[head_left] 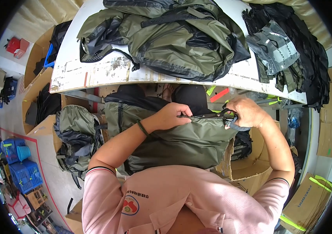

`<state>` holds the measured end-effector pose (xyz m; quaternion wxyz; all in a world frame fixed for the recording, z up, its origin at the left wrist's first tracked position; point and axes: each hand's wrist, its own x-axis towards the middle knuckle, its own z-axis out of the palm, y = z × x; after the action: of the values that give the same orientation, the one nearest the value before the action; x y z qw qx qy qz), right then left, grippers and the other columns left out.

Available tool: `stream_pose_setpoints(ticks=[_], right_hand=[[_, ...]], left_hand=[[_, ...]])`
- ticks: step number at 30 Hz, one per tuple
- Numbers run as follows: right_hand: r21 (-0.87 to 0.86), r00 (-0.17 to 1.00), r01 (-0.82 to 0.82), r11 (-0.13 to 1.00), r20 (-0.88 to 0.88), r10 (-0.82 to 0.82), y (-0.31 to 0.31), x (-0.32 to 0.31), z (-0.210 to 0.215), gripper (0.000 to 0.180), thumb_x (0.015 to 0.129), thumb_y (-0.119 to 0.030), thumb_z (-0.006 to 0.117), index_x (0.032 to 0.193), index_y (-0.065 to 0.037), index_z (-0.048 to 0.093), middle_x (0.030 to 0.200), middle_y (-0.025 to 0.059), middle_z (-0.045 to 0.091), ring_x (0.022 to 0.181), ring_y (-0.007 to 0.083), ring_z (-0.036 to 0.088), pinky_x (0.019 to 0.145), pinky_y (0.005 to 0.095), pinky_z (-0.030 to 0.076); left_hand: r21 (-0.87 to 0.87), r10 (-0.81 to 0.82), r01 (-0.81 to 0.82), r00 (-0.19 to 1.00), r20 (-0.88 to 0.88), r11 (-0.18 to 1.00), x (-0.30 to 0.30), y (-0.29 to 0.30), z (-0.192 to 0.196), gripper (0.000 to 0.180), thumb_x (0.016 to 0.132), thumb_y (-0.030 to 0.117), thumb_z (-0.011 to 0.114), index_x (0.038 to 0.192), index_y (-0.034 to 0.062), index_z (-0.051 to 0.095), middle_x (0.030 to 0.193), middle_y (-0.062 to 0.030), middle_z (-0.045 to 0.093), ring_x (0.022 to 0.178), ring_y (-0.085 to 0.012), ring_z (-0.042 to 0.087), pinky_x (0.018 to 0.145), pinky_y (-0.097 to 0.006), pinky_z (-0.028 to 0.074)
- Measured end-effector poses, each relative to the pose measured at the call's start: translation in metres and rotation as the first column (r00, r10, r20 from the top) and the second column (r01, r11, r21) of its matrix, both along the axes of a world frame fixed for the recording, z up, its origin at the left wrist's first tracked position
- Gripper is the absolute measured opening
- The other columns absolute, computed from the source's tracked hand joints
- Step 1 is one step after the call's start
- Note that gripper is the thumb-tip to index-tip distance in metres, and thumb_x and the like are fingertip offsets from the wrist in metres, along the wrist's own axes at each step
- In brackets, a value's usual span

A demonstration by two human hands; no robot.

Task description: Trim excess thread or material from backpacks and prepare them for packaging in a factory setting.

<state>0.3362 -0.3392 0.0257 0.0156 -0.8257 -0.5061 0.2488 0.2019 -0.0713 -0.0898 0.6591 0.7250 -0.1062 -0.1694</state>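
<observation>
Olive fabric bag (177, 142) spreads at the clock's centre, just beyond the torso, apparently over the lap. It looks light, limp and rather slick, likely to sag between grips; the firmer far edge seems the best place to hold. On that edge, toward twelve, the left hand (175, 116) has thumb and fingertips pinched together on the rim. At two, the right hand (246, 113) curls closed around a dark looped piece (230, 117), too small to identify. A cardboard box (257, 152) stands at four, a green backpack (78, 123) at nine. Farther, at twelve, the white bench (107, 72) carries piled olive bags (162, 43).
</observation>
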Motion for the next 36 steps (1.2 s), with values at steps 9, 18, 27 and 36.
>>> stream_pose_setpoints(ticks=[9,18,27,36], right_hand=[[-0.026,0.999,-0.004,1.000,0.047,0.006,-0.006,-0.005,-0.006,0.038,0.064,-0.034,0.082,0.077,-0.005,0.060,0.075,0.0133,0.062,0.076,0.0370,0.062,0.066,0.0456,0.047],[0.014,1.000,0.020,1.000,0.001,-0.020,0.009,-0.020,0.005,0.045,0.067,-0.042,0.079,0.081,-0.003,0.060,0.078,0.0164,0.064,0.079,0.0377,0.063,0.070,0.0467,0.048],[-0.048,1.000,0.013,0.999,0.027,-0.012,0.013,-0.018,0.001,0.038,0.067,-0.034,0.076,0.079,-0.003,0.059,0.077,0.0164,0.064,0.079,0.0381,0.063,0.070,0.0470,0.049],[-0.018,0.999,0.032,0.999,0.013,-0.032,0.014,-0.020,0.007,0.049,0.065,-0.044,0.081,0.077,-0.003,0.058,0.072,0.0160,0.061,0.075,0.0390,0.061,0.066,0.0468,0.047]], left_hand=[[-0.030,0.013,-0.015,0.998,-0.062,0.999,0.001,0.001,0.000,0.014,0.082,0.008,0.070,0.092,0.0007,0.065,0.082,0.0003,0.063,0.070,-0.0038,0.051,0.063,-0.022,0.043],[-0.082,0.013,-0.023,0.993,-0.120,0.996,-0.002,-0.002,-0.001,0.016,0.082,0.007,0.071,0.095,-0.0009,0.065,0.086,-0.0025,0.065,0.077,-0.0061,0.056,0.072,-0.023,0.046],[-0.107,0.007,-0.021,0.991,-0.131,0.994,-0.001,0.000,-0.003,0.019,0.081,0.007,0.072,0.096,-0.0029,0.065,0.088,-0.0032,0.066,0.080,-0.0066,0.057,0.074,-0.024,0.047],[-0.132,-0.003,-0.016,0.990,-0.138,0.991,-0.001,-0.001,-0.004,0.019,0.082,0.008,0.071,0.096,-0.0031,0.065,0.087,-0.0030,0.065,0.079,-0.0068,0.057,0.073,-0.024,0.047]])
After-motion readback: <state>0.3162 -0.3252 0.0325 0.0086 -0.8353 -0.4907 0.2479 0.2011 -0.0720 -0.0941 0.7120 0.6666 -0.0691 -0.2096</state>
